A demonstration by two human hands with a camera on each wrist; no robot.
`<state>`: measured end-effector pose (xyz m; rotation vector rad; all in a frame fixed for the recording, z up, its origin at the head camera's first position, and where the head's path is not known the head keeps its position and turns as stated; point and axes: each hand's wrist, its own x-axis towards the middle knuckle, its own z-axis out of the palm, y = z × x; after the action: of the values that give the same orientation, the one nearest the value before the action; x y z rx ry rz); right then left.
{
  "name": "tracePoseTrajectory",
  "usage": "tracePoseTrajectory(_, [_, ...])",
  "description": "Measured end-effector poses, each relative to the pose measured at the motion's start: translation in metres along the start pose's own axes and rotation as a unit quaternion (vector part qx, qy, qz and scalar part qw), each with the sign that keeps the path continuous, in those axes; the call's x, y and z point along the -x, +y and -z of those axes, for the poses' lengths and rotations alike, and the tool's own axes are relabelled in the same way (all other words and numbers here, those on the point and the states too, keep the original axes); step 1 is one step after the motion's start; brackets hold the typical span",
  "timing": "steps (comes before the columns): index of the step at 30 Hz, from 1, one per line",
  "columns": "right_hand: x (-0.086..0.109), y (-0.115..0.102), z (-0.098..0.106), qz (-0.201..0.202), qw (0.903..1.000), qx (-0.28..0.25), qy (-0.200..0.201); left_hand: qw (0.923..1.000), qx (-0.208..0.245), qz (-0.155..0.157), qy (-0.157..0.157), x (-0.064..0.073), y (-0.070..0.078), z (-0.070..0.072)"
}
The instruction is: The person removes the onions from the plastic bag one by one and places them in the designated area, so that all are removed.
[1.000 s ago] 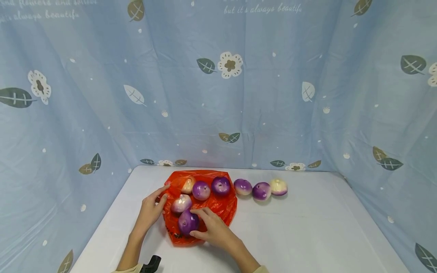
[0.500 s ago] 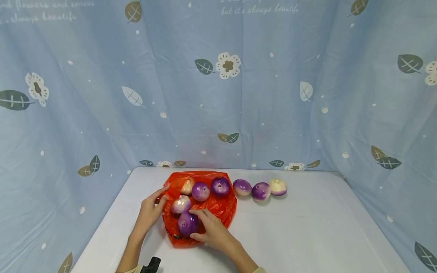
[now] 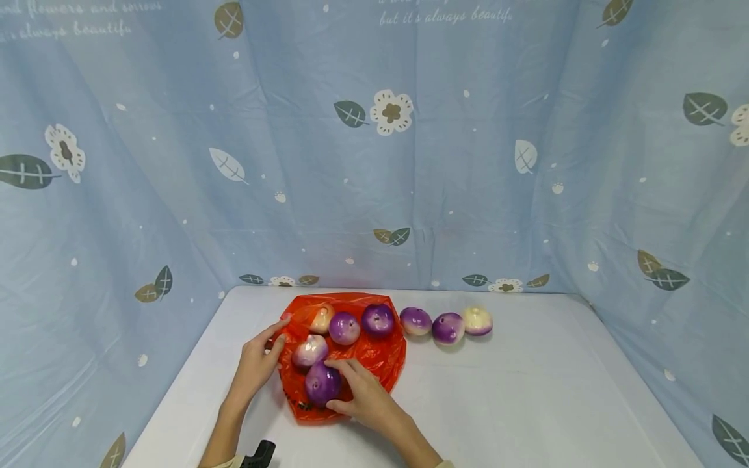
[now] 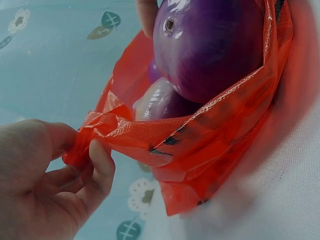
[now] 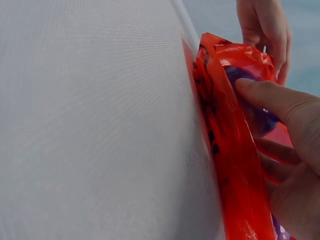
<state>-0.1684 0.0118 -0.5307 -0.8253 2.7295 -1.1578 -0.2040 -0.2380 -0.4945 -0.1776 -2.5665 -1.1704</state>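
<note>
A red plastic bag (image 3: 374, 354) lies spread on the white table with its mouth open. My left hand (image 3: 257, 361) pinches the bag's left edge between thumb and fingers, seen closely in the left wrist view. My right hand (image 3: 365, 396) holds a dark purple onion (image 3: 322, 384) at the front of the bag, thumb and fingers on its right side. Behind it in the bag are a pale purple-white onion (image 3: 310, 351), two purple onions (image 3: 344, 328) and a yellowish one (image 3: 322, 319) partly under the red film. My right hand's lower fingers are partly hidden in the right wrist view.
Right of the bag, two purple-white onions (image 3: 448, 329) and a cream onion (image 3: 477, 321) sit in a row on the white table (image 3: 526, 390). A blue patterned curtain (image 3: 468, 195) hangs behind and on both sides.
</note>
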Motion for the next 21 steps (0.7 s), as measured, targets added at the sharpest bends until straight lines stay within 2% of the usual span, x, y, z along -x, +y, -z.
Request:
tracePoseTrajectory(9, [0.0003,0.0017,-0.0001,-0.004,0.9999,-0.012,0.003,1.0,0.001,0.001,0.0,-0.0004,-0.0001,-0.0003])
tracePoseTrajectory(21, [0.003,0.0036,0.0041,0.007,0.9999,0.0,0.008,1.0,0.003,-0.002,0.002,-0.0009,-0.0027,-0.0013])
